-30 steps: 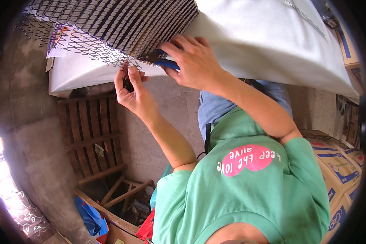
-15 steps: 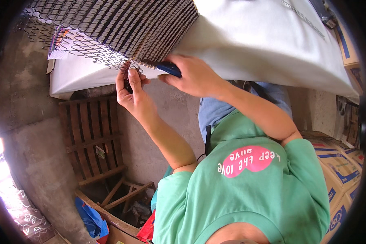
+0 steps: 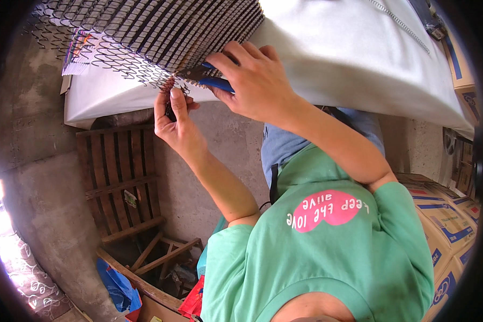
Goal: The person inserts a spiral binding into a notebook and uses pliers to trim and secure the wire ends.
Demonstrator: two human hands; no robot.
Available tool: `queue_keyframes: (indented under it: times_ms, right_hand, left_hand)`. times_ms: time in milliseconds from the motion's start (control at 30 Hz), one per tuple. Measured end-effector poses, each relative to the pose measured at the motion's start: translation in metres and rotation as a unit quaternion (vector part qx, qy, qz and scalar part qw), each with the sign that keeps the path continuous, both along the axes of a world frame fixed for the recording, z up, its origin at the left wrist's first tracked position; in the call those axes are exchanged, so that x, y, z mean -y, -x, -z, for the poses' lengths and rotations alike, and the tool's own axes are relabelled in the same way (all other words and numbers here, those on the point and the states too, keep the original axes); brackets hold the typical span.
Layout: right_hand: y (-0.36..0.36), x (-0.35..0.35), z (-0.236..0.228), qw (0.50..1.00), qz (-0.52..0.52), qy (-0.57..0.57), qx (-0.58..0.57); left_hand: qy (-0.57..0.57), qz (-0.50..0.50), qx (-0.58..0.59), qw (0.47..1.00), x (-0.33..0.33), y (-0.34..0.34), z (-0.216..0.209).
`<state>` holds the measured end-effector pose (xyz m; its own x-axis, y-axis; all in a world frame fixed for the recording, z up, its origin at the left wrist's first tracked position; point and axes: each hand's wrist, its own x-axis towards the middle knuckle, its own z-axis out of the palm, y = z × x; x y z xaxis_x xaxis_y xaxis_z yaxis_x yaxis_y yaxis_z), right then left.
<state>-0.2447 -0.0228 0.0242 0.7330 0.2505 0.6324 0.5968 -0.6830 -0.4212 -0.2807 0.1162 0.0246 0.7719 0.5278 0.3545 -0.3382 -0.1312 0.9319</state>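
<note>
A dark wire mesh (image 3: 145,29) of linked zigzag wires and slats lies over the table's near left edge, its loose loops spreading at the left. My left hand (image 3: 180,126) is closed at the mesh's lower corner, thumb and fingers pinching the wire there; some dark wire shows in its palm. From the right, my right hand (image 3: 260,83) grips a pair of blue-handled pliers (image 3: 218,83). Their handles are spread, and the dark jaws point left at the mesh's edge, just above my left fingertips. Whether the jaws touch a wire is too small to tell.
A white cloth (image 3: 349,64) covers the table, with a thin wire coil (image 3: 400,26) on its far right. Cardboard boxes (image 3: 445,220) are stacked at the right. Below the table at left stand a slatted wooden frame (image 3: 123,182) and a blue bag (image 3: 118,284).
My right hand has shifted up and its fingers have lifted and spread, so the pliers' handles have come apart. The left hand keeps its hold at the mesh's corner.
</note>
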Motion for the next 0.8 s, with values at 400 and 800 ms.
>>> queue_keyframes:
  times_ms: [400,800]
  right_hand:
    - [0.0015,0.0046,-0.0016,0.990,-0.055,-0.062,-0.112]
    - [-0.0025,0.0036,-0.0055,0.999,-0.031,0.005,-0.035]
  left_hand:
    - [0.003,-0.007,0.001,1.000,0.0014,-0.0015,0.0003]
    - [-0.003,-0.010,0.014,1.000,0.0016,-0.0013,0.0001]
